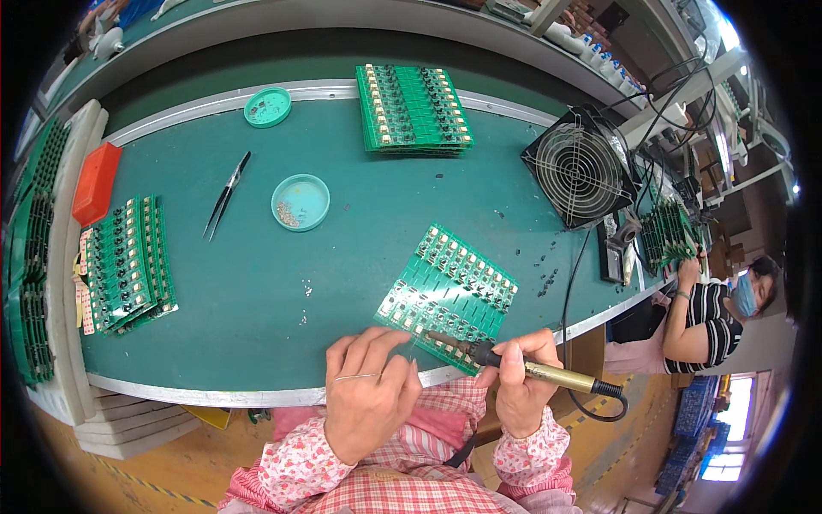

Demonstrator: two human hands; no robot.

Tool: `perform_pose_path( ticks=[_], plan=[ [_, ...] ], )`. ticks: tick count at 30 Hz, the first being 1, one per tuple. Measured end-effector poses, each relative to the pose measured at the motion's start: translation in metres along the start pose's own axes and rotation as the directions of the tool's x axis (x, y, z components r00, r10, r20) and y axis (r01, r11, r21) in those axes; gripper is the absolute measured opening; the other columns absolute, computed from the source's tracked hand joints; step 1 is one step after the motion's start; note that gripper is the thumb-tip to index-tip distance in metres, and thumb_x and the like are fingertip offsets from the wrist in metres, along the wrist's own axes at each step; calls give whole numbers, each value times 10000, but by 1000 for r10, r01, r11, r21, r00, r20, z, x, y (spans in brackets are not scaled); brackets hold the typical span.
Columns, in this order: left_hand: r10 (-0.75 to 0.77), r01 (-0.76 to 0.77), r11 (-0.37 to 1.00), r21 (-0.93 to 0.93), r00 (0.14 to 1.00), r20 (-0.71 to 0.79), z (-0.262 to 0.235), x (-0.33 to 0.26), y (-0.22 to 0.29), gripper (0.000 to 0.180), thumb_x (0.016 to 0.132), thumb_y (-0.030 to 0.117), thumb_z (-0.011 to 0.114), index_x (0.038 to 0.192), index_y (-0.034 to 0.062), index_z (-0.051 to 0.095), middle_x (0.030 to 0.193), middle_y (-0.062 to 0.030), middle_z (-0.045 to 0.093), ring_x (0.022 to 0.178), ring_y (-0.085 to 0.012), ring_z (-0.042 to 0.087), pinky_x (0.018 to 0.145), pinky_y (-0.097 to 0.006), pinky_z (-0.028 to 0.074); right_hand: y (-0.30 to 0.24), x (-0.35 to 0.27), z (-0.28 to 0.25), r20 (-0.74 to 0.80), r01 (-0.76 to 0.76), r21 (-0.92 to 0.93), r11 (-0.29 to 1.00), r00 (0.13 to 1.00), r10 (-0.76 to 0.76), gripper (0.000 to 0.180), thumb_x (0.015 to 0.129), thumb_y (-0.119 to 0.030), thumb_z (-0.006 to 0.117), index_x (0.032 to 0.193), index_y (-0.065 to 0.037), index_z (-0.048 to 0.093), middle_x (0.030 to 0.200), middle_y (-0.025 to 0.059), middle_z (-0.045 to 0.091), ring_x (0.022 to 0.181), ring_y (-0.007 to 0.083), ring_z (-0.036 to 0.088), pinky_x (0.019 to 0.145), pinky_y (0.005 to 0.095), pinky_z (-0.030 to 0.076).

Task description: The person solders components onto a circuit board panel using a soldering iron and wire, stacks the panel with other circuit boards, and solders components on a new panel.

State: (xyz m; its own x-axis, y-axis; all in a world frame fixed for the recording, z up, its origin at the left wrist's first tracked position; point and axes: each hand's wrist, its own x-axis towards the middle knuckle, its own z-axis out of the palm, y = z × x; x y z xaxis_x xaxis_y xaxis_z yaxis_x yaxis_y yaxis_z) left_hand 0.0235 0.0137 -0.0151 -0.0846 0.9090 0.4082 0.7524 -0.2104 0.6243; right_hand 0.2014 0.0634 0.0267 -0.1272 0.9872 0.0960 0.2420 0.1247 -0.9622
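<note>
A green circuit board panel point(449, 287) with rows of small white and black parts lies tilted near the table's front edge. My right hand point(524, 385) grips a soldering iron point(561, 375) by its gold-coloured handle, its tip pointing left over the panel's near rows. At the panel's near left corner, my left hand point(370, 390) is closed with curled fingers. A thin, shiny strand of solder wire point(355, 376) crosses those fingers; its end is too fine to make out.
Stacked panels point(415, 110) stand at the back, others point(128, 265) at left by a red bin point(96, 184). Tweezers point(227, 195) lie near two turquoise dishes point(300, 203) point(268, 107). A black fan point(582, 167) is at right; the iron's cable runs beside it. A co-worker point(706, 317) sits beyond.
</note>
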Motion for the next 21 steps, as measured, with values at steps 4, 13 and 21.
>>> perform_pose_path(
  ticks=[4, 13, 21],
  plan=[
    [-6, 6, 1000, 14, 1000, 2, 0, 2, 0, 149, 735, 44, 700, 727, 42, 551, 1097, -79, 636, 1036, -274, 609, 874, -446, 390, 0, -1, 2, 1, 11, -26, 1000, 1000, -11, 207, 961, -158, 617, 893, 8, 513, 682, 91, 668, 557, 139, 678, 513, 266, 543],
    [-5, 6, 1000, 10, 1000, -4, 0, 0, 0, 148, 737, 44, 694, 722, 43, 546, 1089, -79, 640, 1034, -275, 608, 874, -447, 393, 3, -11, 2, 51, 254, -239, 937, 967, -249, 159, 912, -132, 647, 875, -28, 532, 624, 57, 668, 530, 142, 680, 515, 256, 534],
    [24, -24, 1000, -8, 1000, -13, 1, -2, 2, 152, 732, 45, 690, 703, 47, 542, 1080, -85, 642, 1035, -289, 614, 876, -451, 398, 4, -21, -6, -254, 163, -59, 985, 952, -173, 192, 917, -149, 638, 898, -2, 516, 647, 97, 647, 516, 160, 665, 506, 254, 524]
  ],
)
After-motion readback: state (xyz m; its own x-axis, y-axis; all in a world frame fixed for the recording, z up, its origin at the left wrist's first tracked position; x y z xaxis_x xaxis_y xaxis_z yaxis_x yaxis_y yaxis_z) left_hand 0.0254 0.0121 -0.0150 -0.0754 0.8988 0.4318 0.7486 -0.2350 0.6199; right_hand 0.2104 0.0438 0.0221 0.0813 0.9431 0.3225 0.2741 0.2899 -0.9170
